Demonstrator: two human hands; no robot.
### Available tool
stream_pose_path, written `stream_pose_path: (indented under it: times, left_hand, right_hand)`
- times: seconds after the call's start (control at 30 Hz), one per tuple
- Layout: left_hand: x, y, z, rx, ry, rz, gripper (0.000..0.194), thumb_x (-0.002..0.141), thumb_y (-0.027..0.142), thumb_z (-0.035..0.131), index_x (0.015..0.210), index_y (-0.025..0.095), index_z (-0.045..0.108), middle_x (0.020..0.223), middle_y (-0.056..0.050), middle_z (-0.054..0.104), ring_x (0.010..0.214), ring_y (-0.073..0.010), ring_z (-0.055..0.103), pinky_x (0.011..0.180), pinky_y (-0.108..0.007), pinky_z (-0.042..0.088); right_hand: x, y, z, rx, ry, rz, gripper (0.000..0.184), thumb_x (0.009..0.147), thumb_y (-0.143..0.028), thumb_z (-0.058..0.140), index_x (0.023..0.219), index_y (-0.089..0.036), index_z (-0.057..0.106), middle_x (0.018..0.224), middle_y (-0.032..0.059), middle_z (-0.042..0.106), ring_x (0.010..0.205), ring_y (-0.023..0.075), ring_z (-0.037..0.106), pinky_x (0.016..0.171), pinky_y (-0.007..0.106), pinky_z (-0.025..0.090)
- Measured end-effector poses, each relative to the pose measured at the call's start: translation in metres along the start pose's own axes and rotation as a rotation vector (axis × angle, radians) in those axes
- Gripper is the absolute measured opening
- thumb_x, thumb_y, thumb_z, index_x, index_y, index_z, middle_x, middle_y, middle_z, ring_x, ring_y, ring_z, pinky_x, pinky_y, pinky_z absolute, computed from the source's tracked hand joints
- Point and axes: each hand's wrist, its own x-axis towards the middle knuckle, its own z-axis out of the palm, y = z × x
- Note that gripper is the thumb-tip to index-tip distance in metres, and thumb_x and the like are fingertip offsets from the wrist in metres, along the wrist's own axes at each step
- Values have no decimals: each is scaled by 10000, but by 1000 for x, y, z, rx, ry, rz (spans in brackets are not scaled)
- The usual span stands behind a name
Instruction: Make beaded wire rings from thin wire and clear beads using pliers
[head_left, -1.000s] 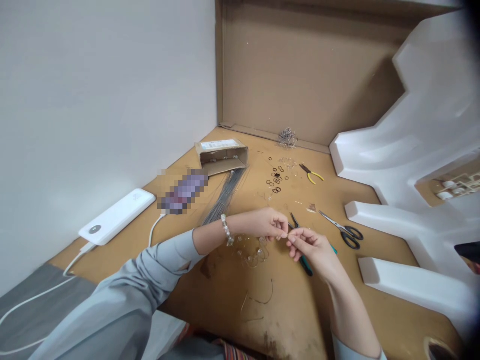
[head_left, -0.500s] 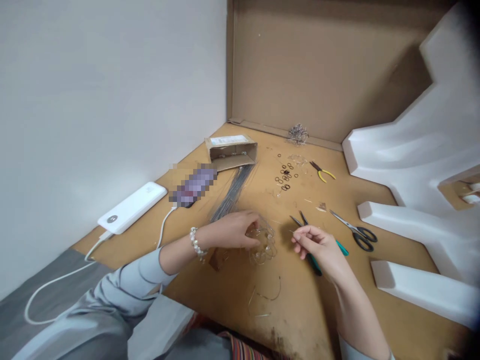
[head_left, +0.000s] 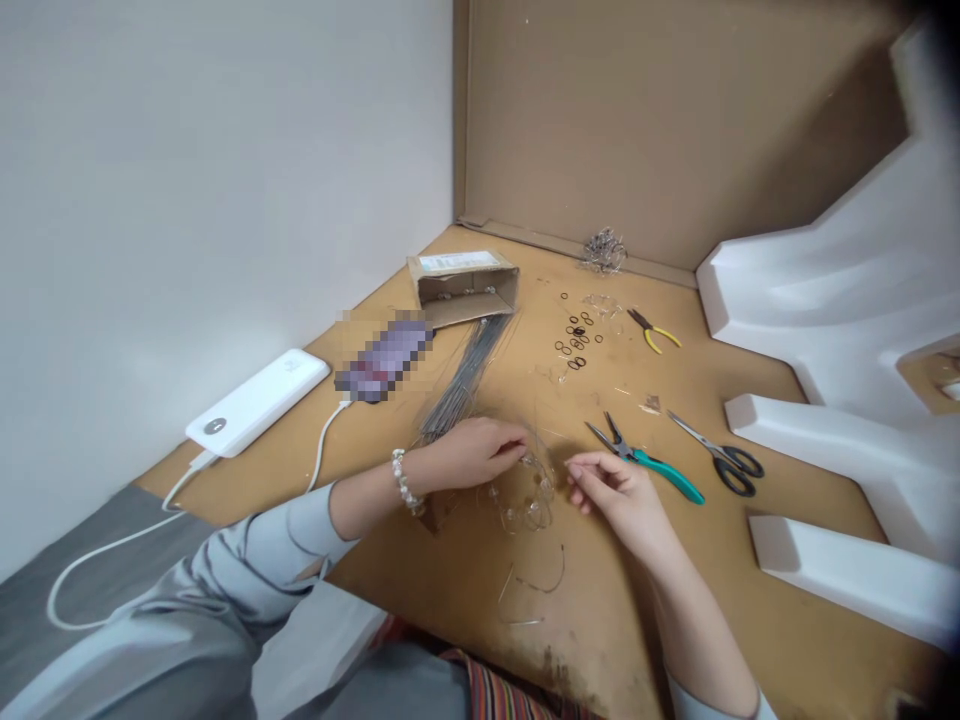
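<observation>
Both hands are now meeting again at the wire cluster (head_left: 527, 495) on the table (head_left: 615, 600) — left hand (head_left: 471, 452) fingers pinching its edge, right hand (head_left: 609, 490) fingers loosely curled, having come closer beside it.

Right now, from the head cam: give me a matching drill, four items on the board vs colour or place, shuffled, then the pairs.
Things:
1. pliers by the right hand
2. power bank
3. scissors
4. small pliers

Descriptions:
A. white, at the left edge beside the wall
B. black handles, right of the teal-handled tool
C. yellow handles, far side near the dark rings
D. teal handles, just beyond the right hand

Pairs: 1-D, 2-A, 3-B, 4-C
</observation>
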Motion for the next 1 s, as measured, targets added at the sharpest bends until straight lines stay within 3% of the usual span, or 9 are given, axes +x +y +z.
stream_pose_path:
  times: [0.17,0.37,0.63,1.0]
  left_hand:
    - [3,-2,8,-41,30,28,258,921,276,391,907,178,629,868,-26,672,784,-140,585,713,-229,392]
    - [5,-1,15,-118,33,-12,230,903,302,437,930,182,631,855,-15,671,771,-130,587,719,-221,400]
    - [7,-1,21,-156,56,49,163,830,216,510,934,187,633,927,-20,650,846,-138,577,782,-233,420]
    - [7,1,19,-151,46,63,157,791,162,517,914,175,614,935,-31,639,878,-155,569,805,-251,426]
  right_hand:
    - [-1,3,2,-54,41,-67,342,703,-506,667,797,-177,666,565,11,604,512,122,546,502,259,464]
    - [-2,9,4,-271,34,-214,228,783,-413,611,795,-199,689,634,30,623,560,135,546,551,270,458]
    - [1,13,5,-330,30,-266,220,808,-395,587,801,-201,689,698,42,638,621,149,561,574,270,458]
    - [-8,3,8,-679,19,-537,191,857,-268,516,856,-234,704,844,68,672,754,179,636,687,290,498]
